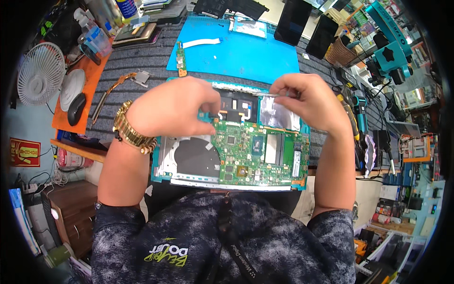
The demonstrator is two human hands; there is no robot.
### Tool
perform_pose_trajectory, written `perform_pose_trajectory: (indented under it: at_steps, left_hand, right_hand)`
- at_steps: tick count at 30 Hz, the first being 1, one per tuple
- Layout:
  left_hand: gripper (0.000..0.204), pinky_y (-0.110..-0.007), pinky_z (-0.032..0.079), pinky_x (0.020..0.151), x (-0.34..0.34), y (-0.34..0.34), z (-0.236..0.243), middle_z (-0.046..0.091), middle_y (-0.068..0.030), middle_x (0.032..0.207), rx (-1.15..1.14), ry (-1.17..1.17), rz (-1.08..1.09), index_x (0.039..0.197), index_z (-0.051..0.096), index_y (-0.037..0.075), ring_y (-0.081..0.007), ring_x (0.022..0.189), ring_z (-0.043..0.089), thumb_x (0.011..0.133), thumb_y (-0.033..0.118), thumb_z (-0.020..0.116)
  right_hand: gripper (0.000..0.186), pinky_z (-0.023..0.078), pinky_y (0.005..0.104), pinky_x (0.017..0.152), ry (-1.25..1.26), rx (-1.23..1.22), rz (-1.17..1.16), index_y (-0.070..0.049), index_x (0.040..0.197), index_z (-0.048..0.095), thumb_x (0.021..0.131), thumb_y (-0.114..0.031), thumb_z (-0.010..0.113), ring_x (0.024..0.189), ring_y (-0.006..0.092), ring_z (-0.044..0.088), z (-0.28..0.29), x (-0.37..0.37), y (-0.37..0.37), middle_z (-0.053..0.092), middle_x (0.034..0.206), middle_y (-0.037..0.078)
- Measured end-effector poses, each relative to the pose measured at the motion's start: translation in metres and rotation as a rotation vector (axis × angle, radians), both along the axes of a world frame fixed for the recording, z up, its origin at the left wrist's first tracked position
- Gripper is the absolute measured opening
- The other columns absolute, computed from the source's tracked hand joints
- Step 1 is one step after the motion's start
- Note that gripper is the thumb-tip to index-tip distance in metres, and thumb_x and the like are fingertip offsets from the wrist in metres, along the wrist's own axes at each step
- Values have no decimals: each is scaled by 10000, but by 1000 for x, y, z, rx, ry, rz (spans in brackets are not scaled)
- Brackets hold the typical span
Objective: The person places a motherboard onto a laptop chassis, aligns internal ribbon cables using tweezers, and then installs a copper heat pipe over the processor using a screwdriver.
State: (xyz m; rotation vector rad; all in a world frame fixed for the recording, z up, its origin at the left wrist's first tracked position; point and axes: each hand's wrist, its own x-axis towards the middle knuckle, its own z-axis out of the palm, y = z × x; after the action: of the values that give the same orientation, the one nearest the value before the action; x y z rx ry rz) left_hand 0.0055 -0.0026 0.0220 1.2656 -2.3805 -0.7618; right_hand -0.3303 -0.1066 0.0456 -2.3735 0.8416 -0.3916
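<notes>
An opened teal laptop chassis (160,171) lies before me, showing a green circuit board (239,149), a round dark fan recess (191,159) and silver foil (272,113). My left hand (175,108), with a gold watch on the wrist, bends over the chassis's upper left; its thumb and forefinger are apart near small cables at the board's edge, and its other fingertips are hidden. My right hand (307,102) is closed in a pinch at the upper right, above the foil, on a small thin piece too unclear to name.
A blue mat (236,59) holds a small board with a white ribbon (181,59). A copper heat pipe (123,80), mouse (77,109) and fan (41,71) are left. Hand tools (359,113), dark tablets (291,23) and a teal microscope (390,61) stand or lie at the back and right.
</notes>
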Motion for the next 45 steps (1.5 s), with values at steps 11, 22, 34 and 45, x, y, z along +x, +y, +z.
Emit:
perform_pose_trajectory:
  at_steps: [11, 22, 34, 45]
  left_hand:
    - [613, -485, 572, 958, 4, -1, -18, 733, -61, 1126, -38, 25, -97, 1216, 783, 112, -367, 1091, 690, 688, 188, 1085]
    - [558, -479, 558, 940, 1, 0, -22, 724, -67, 1069, -80, 43, -58, 1185, 782, 118, -359, 1048, 705, 692, 109, 1043]
    - [430, -484, 571, 896, 3, 0, -24, 718, -78, 1015, -112, 76, -63, 1134, 796, 103, -365, 1000, 713, 755, 41, 989]
    - [188, -484, 604, 897, 1, 0, -26, 723, -83, 985, -131, 53, -22, 992, 800, 96, -353, 995, 731, 848, 67, 918]
  right_hand:
    - [222, 606, 411, 709, 24, -21, 152, -63, 1049, 817, 869, 30, 908, 853, 292, 763, -25, 7, 5, 741, 991, 77]
    - [223, 617, 420, 721, 40, -80, 157, -65, 1034, 812, 860, 46, 899, 858, 310, 770, -34, 13, 10, 741, 1016, 82]
    - [223, 604, 393, 703, 56, -72, 163, -62, 1033, 803, 861, 52, 890, 843, 286, 764, -30, 9, 5, 740, 1009, 81]
    - [292, 600, 389, 703, -100, -103, 128, -64, 1080, 819, 835, 79, 888, 848, 269, 754, -39, 27, 14, 753, 1029, 82]
